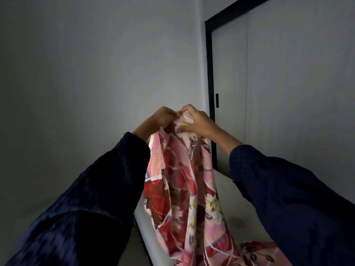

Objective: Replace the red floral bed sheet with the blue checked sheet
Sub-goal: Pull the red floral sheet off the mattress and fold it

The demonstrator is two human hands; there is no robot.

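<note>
The red floral sheet [182, 189] hangs in a bunch above the bare mattress [236, 208], its tail lying on the mattress's near end. My left hand [163, 116] and right hand [199, 122] meet at its top, both pinching gathered cloth. I judge I'm gathering it off. To do that well I'd keep the edges matched, lift the tail clear, and set the bundle down off the mattress.
</note>
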